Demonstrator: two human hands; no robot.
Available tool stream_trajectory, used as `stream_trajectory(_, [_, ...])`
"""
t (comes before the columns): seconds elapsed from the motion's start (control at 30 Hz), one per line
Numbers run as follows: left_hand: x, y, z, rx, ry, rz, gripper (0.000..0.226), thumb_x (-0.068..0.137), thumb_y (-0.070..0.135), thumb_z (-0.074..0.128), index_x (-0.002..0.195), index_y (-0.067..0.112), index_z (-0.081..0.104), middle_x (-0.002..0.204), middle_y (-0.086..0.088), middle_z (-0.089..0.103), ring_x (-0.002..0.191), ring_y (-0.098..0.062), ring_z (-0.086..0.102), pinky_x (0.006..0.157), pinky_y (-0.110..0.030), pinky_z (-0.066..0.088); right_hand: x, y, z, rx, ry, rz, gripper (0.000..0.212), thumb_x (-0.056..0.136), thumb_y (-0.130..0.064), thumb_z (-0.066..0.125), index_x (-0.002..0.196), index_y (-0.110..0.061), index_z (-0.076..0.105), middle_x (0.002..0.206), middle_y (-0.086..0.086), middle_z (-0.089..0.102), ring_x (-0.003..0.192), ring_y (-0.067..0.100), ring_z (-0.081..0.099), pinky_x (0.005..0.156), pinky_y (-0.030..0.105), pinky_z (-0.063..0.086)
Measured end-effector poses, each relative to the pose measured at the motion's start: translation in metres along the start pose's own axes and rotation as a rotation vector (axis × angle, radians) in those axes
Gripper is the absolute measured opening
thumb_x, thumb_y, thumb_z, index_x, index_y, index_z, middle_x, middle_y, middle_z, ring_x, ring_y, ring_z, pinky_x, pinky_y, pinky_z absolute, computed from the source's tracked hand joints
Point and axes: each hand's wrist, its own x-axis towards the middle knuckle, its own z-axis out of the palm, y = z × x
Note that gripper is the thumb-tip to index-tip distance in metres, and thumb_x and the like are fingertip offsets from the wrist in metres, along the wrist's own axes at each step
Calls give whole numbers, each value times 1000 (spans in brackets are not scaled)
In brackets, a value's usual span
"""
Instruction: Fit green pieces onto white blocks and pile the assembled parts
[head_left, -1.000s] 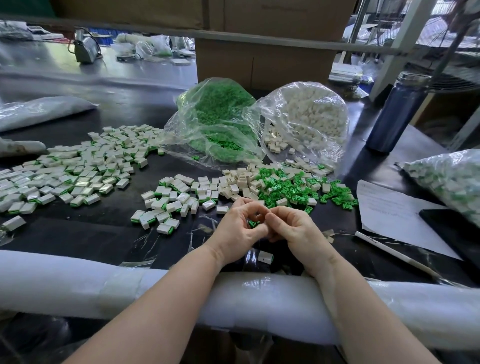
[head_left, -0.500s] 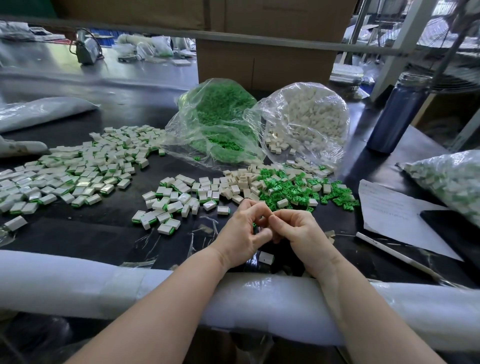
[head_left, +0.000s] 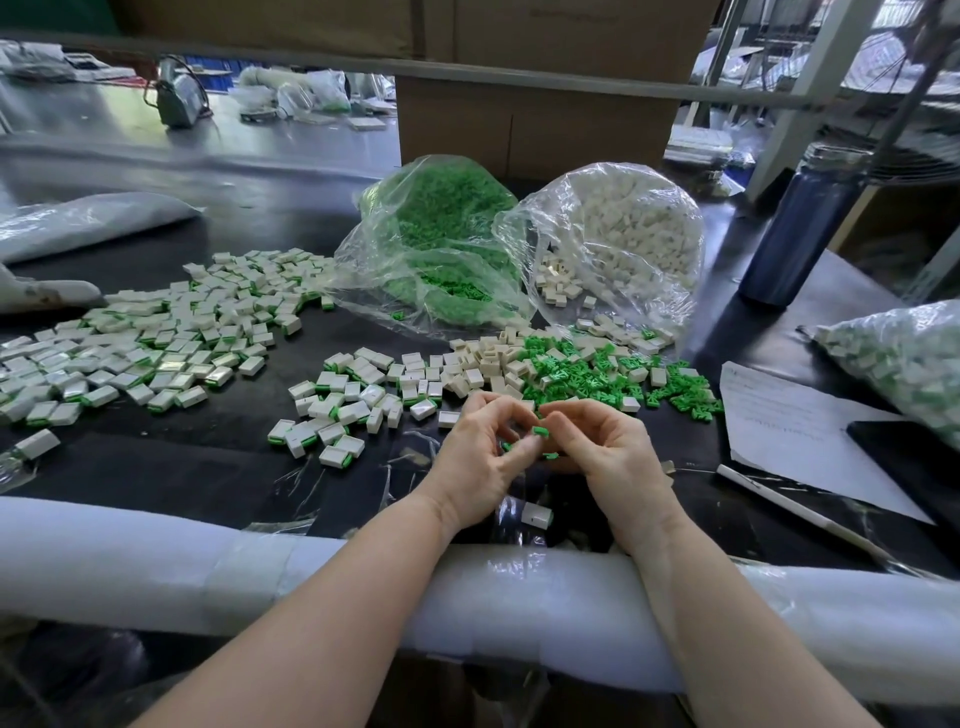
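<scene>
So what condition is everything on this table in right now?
Left hand: pinching a green piece.
Right hand: fingers curled at the same piece.
Green bag: open, spilling.
White bag: open, spilling.
Finished blocks: spread flat.
Bottle: upright, capped.

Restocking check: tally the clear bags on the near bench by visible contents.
Bag of green pieces: 1
Bag of white blocks: 1
Bag of assembled parts: 1
Total: 3
</scene>
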Motion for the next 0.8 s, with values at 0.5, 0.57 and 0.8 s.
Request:
stream_trajectory(0.5, [2,-7,-6,158,400,-127,19,89,7,57,105,15,64,92,1,63,86,-15,61,81,-24,51,5,5,-12,-461,446,-86,9,86,-11,65,79,-16,63,78,2,63,73,14,56,66,19,41])
stream_trajectory(0.57, [3,-10,-10,262,500,-119,26,90,4,55,111,15,65,103,-4,59,88,-14,56,82,-14,42,6,6,-13,-515,480,-53,7,86,-10,65,81,-15,63,84,6,64,75,16,54,68,21,39])
stream_trajectory(0.8, [5,-15,-7,517,335,-240,44,95,16,46,139,14,41,145,-2,29,134,-21,21,106,-20,17,8,8,-14,-736,445,59,14,88,-9,59,102,-10,64,105,6,60,103,25,53,88,30,41])
